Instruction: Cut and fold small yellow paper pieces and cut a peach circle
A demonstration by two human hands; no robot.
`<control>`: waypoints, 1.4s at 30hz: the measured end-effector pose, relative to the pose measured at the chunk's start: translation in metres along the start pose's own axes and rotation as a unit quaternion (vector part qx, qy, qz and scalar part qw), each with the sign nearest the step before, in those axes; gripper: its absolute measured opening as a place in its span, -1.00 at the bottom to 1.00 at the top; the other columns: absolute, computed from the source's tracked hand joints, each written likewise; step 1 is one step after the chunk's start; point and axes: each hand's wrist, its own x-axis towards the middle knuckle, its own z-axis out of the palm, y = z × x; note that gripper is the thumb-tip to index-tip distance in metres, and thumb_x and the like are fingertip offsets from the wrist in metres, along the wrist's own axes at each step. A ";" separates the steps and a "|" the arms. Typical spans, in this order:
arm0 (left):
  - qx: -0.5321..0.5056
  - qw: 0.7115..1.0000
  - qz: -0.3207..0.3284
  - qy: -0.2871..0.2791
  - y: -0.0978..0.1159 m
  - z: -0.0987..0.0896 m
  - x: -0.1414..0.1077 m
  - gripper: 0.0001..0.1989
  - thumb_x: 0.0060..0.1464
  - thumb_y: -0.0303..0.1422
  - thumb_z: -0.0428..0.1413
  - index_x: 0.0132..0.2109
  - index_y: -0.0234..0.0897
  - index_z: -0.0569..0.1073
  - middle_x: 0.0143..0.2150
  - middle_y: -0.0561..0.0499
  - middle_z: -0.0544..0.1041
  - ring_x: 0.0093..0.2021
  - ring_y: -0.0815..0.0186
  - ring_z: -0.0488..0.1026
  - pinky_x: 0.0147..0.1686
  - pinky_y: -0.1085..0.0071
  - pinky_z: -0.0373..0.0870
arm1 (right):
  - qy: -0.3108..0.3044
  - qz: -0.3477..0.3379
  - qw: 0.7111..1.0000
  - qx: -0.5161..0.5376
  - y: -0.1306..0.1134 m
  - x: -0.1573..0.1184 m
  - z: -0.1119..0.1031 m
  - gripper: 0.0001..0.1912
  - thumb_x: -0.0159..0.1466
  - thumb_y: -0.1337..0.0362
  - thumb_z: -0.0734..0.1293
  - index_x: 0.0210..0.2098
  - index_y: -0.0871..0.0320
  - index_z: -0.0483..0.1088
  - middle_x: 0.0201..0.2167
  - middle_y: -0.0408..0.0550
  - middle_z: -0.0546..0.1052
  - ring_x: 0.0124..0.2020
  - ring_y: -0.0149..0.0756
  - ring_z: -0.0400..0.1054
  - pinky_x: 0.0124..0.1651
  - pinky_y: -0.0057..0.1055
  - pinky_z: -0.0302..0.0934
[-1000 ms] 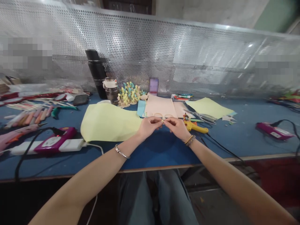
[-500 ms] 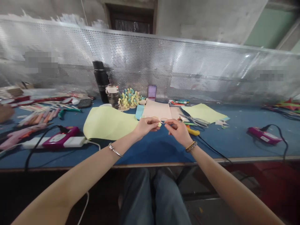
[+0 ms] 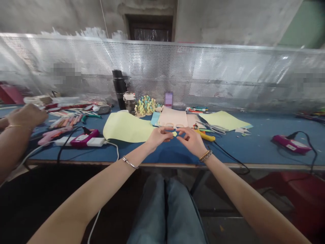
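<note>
Fingers (image 3: 165, 133) of my left hand (image 3: 159, 136) curl in tight, and their tips sit right by a tiny pale yellow paper bit (image 3: 174, 134). I cannot tell if they pinch it or only sit next to it. My right hand (image 3: 191, 140) is open, with its fingers spread loose, just beside the bit, and I see it touch nothing.

Behind the bit lies a peach card (image 3: 172, 118). Left of the bit is a big pale yellow paper sheet (image 3: 127, 127). Right of it is a yellow tool (image 3: 205, 137) with a black cord (image 3: 228, 156). Far left of it is another person's hand (image 3: 26, 116).

I think the bit is so small that it could slip if my left fingers go loose. Then it could get lost on the blue table (image 3: 254, 149). My right hand could also bump the yellow tool if it swings out too far.
</note>
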 end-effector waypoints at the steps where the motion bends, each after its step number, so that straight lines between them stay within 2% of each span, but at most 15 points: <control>1: -0.001 1.000 -0.005 -0.003 0.000 0.000 -0.001 -0.65 -0.15 -0.40 0.29 -0.13 -0.34 0.51 -0.45 0.02 0.55 -0.40 0.37 0.50 -0.28 0.39 0.44 | -0.004 -0.008 1.000 -0.009 -0.002 -0.001 0.000 -0.76 0.16 0.29 0.35 -0.15 0.05 0.47 -0.23 -0.06 0.49 -0.56 -0.42 0.28 -0.33 -0.35 0.26; 4: -0.007 1.000 -0.020 -0.016 -0.002 0.000 -0.001 -0.65 -0.16 -0.40 0.29 -0.14 -0.35 0.51 -0.47 0.02 0.55 -0.41 0.37 0.50 -0.28 0.39 0.43 | -0.015 -0.023 0.999 -0.018 -0.006 -0.001 -0.001 -0.82 0.17 0.31 0.34 -0.23 0.03 0.51 -0.18 -0.05 0.49 -0.44 -0.34 0.34 -0.25 -0.32 0.25; 9: -0.008 1.000 -0.019 -0.024 0.001 -0.002 0.010 -0.68 -0.10 -0.27 0.27 -0.17 -0.33 0.53 -0.39 -0.05 0.57 -0.39 0.37 0.51 -0.31 0.43 0.42 | 0.005 -0.008 1.000 0.015 -0.002 0.015 0.001 -0.90 0.16 0.24 0.36 -0.35 0.08 0.52 -0.25 -0.01 0.52 -0.26 -0.21 0.40 -0.20 -0.29 0.30; 12: 0.001 1.000 -0.004 -0.017 0.003 -0.005 0.022 -0.67 -0.07 -0.16 0.24 -0.21 -0.31 0.56 -0.29 -0.08 0.59 -0.34 0.33 0.52 -0.33 0.43 0.42 | 0.026 0.045 0.997 0.057 0.007 0.032 0.007 -0.79 0.18 0.14 0.33 -0.33 0.15 0.48 -0.32 0.02 0.54 -0.40 -0.25 0.44 -0.40 -0.32 0.36; 15: 0.012 1.000 0.011 -0.003 0.002 -0.010 0.039 -0.65 -0.16 -0.16 0.30 -0.24 -0.31 0.57 -0.32 -0.05 0.59 -0.32 0.31 0.50 -0.34 0.44 0.41 | 0.017 0.101 0.990 0.102 0.019 0.048 0.016 -0.72 0.16 0.08 0.34 -0.33 0.21 0.46 -0.48 -0.02 0.55 -0.58 -0.32 0.41 -0.58 -0.40 0.33; 19: 0.003 1.000 0.021 0.019 -0.005 -0.018 0.065 -0.68 -0.21 -0.20 0.33 -0.32 -0.33 0.57 -0.44 -0.01 0.57 -0.40 0.35 0.48 -0.33 0.42 0.41 | -0.009 0.132 0.980 0.148 0.033 0.069 0.027 -0.69 0.13 0.11 0.37 -0.26 0.23 0.44 -0.49 -0.05 0.54 -0.61 -0.38 0.42 -0.59 -0.46 0.34; 26: -0.054 0.998 0.015 0.038 -0.016 -0.029 0.100 -0.70 -0.15 -0.25 0.31 -0.27 -0.34 0.51 -0.39 -0.01 0.56 -0.39 0.39 0.51 -0.26 0.41 0.43 | -0.063 0.114 0.976 0.175 0.059 0.098 0.031 -0.69 0.14 0.14 0.36 -0.21 0.23 0.45 -0.41 -0.03 0.55 -0.57 -0.39 0.43 -0.56 -0.47 0.33; 30: -0.078 0.996 0.000 0.041 -0.022 -0.030 0.106 -0.72 -0.15 -0.29 0.32 -0.29 -0.33 0.47 -0.40 0.00 0.55 -0.38 0.35 0.54 -0.28 0.39 0.45 | -0.055 0.113 0.979 0.159 0.072 0.100 0.033 -0.73 0.17 0.13 0.34 -0.27 0.22 0.47 -0.51 -0.08 0.53 -0.57 -0.37 0.43 -0.54 -0.45 0.33; 33: -0.094 0.995 -0.009 0.037 -0.027 -0.030 0.105 -0.76 -0.14 -0.32 0.31 -0.32 -0.35 0.48 -0.40 0.01 0.55 -0.36 0.37 0.54 -0.19 0.37 0.45 | -0.052 0.104 0.982 0.146 0.073 0.096 0.034 -0.74 0.16 0.13 0.35 -0.29 0.21 0.48 -0.57 -0.10 0.51 -0.57 -0.34 0.42 -0.51 -0.42 0.34; 38: -0.093 0.995 -0.018 0.036 -0.030 -0.028 0.101 -0.71 -0.17 -0.35 0.33 -0.23 -0.34 0.54 -0.36 -0.01 0.58 -0.32 0.37 0.52 -0.11 0.34 0.42 | -0.033 0.078 0.989 0.122 0.064 0.088 0.030 -0.79 0.17 0.15 0.37 -0.29 0.17 0.49 -0.39 -0.04 0.57 -0.51 -0.34 0.44 -0.43 -0.39 0.35; 42: -0.092 0.995 -0.006 0.039 -0.027 -0.025 0.094 -0.70 -0.22 -0.42 0.34 -0.23 -0.31 0.55 -0.38 0.04 0.57 -0.33 0.38 0.50 -0.16 0.37 0.41 | -0.021 0.069 0.992 0.102 0.063 0.082 0.026 -0.83 0.18 0.21 0.37 -0.26 0.14 0.49 -0.39 -0.07 0.58 -0.53 -0.35 0.45 -0.43 -0.39 0.34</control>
